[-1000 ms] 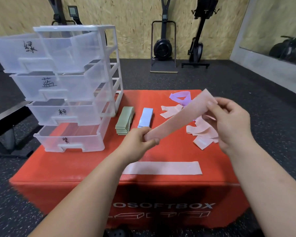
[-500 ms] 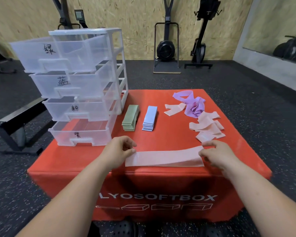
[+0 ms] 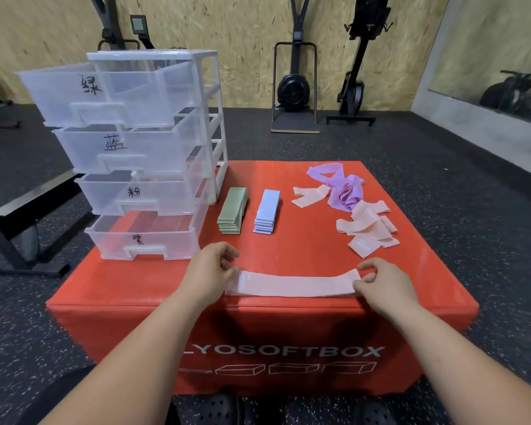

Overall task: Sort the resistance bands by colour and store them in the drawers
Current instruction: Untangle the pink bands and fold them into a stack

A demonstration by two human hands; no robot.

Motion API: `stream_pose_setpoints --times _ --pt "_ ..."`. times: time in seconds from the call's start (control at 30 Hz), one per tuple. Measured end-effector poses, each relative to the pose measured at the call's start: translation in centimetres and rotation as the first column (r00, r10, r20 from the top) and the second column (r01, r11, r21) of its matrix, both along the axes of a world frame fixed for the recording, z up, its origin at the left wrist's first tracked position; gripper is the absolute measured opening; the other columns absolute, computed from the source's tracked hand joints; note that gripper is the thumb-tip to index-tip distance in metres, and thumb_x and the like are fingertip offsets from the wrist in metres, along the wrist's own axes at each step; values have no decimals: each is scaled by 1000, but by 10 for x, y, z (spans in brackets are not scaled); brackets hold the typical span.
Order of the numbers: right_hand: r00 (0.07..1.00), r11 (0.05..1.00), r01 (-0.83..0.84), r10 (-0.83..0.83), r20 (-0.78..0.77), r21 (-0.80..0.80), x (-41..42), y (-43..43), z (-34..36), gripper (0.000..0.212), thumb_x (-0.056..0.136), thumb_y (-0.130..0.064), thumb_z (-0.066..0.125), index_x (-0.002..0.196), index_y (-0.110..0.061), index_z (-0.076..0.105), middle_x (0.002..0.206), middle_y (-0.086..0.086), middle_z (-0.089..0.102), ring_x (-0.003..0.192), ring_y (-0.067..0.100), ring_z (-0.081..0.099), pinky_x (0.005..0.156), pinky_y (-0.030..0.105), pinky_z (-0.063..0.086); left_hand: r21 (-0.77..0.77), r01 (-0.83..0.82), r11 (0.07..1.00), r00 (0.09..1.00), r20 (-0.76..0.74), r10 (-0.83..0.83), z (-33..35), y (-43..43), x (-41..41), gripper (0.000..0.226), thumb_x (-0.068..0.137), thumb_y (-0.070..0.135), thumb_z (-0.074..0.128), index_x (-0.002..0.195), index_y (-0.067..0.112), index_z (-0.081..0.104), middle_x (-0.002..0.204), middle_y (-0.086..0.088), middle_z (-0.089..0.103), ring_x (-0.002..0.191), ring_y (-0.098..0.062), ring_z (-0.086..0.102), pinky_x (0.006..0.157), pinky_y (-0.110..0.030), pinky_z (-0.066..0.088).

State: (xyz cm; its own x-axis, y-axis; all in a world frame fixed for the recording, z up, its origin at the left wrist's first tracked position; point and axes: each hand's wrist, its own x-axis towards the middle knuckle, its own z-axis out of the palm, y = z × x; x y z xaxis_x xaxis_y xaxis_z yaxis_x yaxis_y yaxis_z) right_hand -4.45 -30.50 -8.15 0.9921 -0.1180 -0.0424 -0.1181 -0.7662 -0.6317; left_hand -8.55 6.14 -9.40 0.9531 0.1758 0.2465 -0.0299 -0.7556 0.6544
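left hand: curled fingers pinch left end of pink band | right hand: thumb and fingertips pinch its right end | band: flat along near edge of red plyo box | behind: green stack beside blue stack; loose pink bands, purple bands far right | drawer unit: back left, four drawers pulled out

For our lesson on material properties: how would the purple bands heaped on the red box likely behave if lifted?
Probably floppy: the purple bands lie crumpled and looped, so they should sag and drape. Likely light, being thin strips. They might drag along the pink band that touches them.
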Motion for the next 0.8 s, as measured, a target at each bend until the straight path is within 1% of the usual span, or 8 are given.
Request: stream_pose_setpoints --times 0.1,0.17,0.23,0.33,0.47,0.57,0.7,0.8 --pt "1000 995 -30 30 -11 -97 1 -3 -6 31 75 -25 75 103 -34 67 79 -13 71 85 15 68 81 35 56 63 40 997 997 65 -44 -3 -1 0 35 81 0 75 99 30 70 95 8 63 77 -6 63 75 -19 52" --pt "998 982 -55 51 -27 -179 3 -5 -10 35 73 -38 79 106 -38 66 95 -9 69 95 20 68 88 39 56 119 73 990 995 62 -81 -6 0 0 34 81 -2 75 103 24 72 99 5 60 81 -7 62 76 -21 51" --pt "996 975 -87 82 -33 -206 7 -9 -12 47 69 -48 82 112 -39 65 111 -2 65 105 23 67 94 41 55 195 90 977 995 34 -99 -6 3 1 31 85 4 75 109 22 73 103 6 59 84 -10 60 78 -26 51" --pt "975 960 -220 216 -40 -175 13 -20 -4 60 70 -43 89 124 -35 65 119 -5 63 109 17 66 97 35 52 275 164 947 986 -31 -161 0 9 1 31 88 16 76 117 25 71 110 9 63 97 -14 60 87 -35 53" --pt "897 870 -441 436 -75 -219 17 -34 0 72 68 -38 93 133 -43 62 130 -18 60 118 8 61 108 35 49 306 314 899 944 -203 -261 7 13 -6 59 82 39 86 136 31 64 123 12 66 113 -13 60 102 -35 50" --pt "874 841 -478 483 -47 -253 20 -38 -2 59 71 -36 92 124 -46 67 123 -25 66 117 5 62 107 33 50 302 324 897 941 -199 -273 7 12 -9 61 82 36 87 138 34 63 123 14 66 113 -10 59 102 -32 50" --pt "859 833 -506 511 -39 -224 22 -42 4 49 74 -32 93 116 -44 72 116 -24 68 110 0 65 100 23 50 292 335 896 938 -197 -286 9 17 -11 62 79 40 88 135 39 62 120 20 65 111 -6 60 99 -30 51" --pt "849 825 -520 527 -28 -221 23 -45 3 47 72 -34 94 113 -45 73 112 -26 68 106 -3 64 98 26 54 284 326 902 939 -205 -275 12 19 -11 62 77 40 90 133 38 64 117 20 66 106 -5 60 95 -28 52"
